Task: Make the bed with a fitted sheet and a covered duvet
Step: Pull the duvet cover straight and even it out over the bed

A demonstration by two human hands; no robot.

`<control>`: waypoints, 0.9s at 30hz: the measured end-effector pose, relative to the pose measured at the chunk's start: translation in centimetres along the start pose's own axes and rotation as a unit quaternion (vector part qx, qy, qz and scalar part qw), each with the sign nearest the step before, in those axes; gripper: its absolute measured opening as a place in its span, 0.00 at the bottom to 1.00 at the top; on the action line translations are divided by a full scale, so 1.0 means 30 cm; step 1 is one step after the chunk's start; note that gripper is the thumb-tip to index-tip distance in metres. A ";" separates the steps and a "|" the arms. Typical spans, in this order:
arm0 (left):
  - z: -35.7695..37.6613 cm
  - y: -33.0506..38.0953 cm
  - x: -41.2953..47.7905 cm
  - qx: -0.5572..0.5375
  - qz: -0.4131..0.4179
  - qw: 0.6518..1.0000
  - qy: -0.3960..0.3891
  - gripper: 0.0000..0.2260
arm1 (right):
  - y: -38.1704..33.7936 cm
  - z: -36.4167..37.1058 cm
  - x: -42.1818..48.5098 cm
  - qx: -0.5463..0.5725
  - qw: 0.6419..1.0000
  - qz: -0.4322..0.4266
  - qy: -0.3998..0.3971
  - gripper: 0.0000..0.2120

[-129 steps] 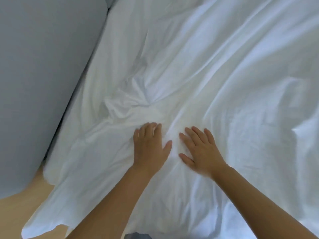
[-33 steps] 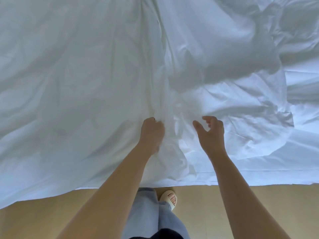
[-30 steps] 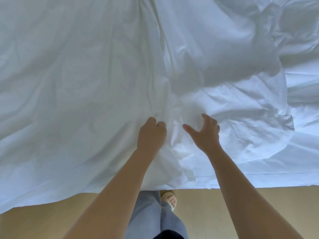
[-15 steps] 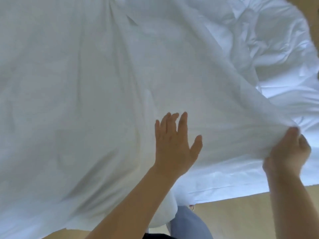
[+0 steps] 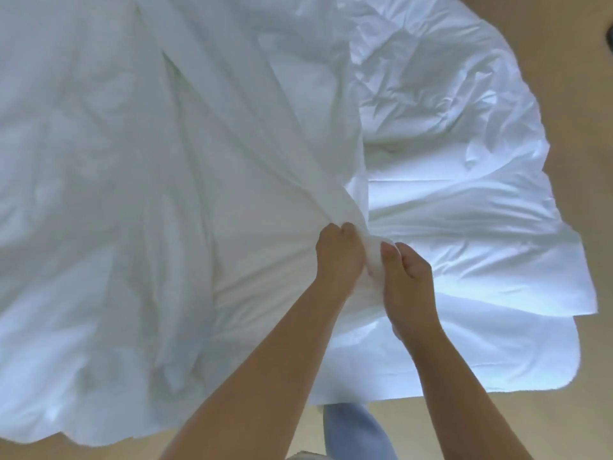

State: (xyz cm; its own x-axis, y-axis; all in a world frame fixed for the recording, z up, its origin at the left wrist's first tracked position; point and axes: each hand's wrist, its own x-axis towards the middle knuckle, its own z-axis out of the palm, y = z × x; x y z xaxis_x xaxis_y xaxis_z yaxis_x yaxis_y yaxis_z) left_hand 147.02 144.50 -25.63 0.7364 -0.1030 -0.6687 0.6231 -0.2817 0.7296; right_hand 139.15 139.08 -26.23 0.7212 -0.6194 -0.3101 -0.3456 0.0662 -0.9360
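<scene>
Tan floor [image 5: 593, 419] below, right; white sheet [image 5: 132, 194] rumpled, gathered centre

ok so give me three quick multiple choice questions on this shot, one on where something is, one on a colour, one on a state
1. Where does the floor show?
A) along the right and bottom
B) only at top left
C) nowhere

2. What colour is the bedding?
A) grey
B) white
C) striped blue

3. What are the left hand and right hand doing?
A) lying flat
B) hanging clear of the bedding
C) gripping a bunched fold

Answers: 1 A, tan floor borders the bedding there; 2 B, all of it is white; 3 C, the fingers of both hands curl round gathered fabric.
</scene>
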 end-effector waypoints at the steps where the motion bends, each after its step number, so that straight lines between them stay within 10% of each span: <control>1: 0.067 0.024 -0.023 -0.068 -0.019 0.997 -0.027 0.11 | -0.008 -0.072 0.025 0.049 0.999 0.017 0.004 0.15; 4: 0.229 0.084 -0.101 -0.177 -0.049 0.979 -0.088 0.09 | -0.015 -0.271 0.092 0.182 0.981 0.067 0.004 0.09; 10: 0.213 0.027 -0.114 -0.205 -0.041 0.978 0.023 0.16 | 0.109 -0.242 0.140 0.064 0.989 0.117 -0.062 0.08; 13: 0.091 -0.042 -0.082 0.025 0.035 0.996 0.084 0.28 | 0.168 -0.157 0.164 -0.042 0.983 0.147 -0.104 0.21; 16: -0.066 -0.116 -0.033 0.324 0.039 0.926 0.193 0.17 | 0.181 -0.058 0.175 -0.015 0.975 0.178 -0.134 0.29; 20: -0.189 -0.188 0.010 0.429 0.034 0.868 0.247 0.17 | 0.180 0.036 0.190 -0.092 0.960 0.182 -0.192 0.22; 23: -0.146 -0.178 0.016 0.272 0.075 0.949 0.139 0.31 | 0.137 0.068 0.189 -0.101 0.927 0.173 -0.317 0.05; 27: -0.073 -0.120 0.056 0.208 0.021 0.976 0.062 0.27 | 0.064 0.059 0.143 -0.142 0.909 0.120 -0.373 0.13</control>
State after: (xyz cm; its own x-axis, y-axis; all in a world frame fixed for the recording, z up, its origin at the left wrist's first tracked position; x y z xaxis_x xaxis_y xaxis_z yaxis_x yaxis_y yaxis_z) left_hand 146.59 147.43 -29.06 0.8011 -0.0129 -0.5983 0.4506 -0.6449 0.6172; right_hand 142.64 137.93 -29.65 0.7749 0.0954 -0.6249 -0.6109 -0.1408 -0.7791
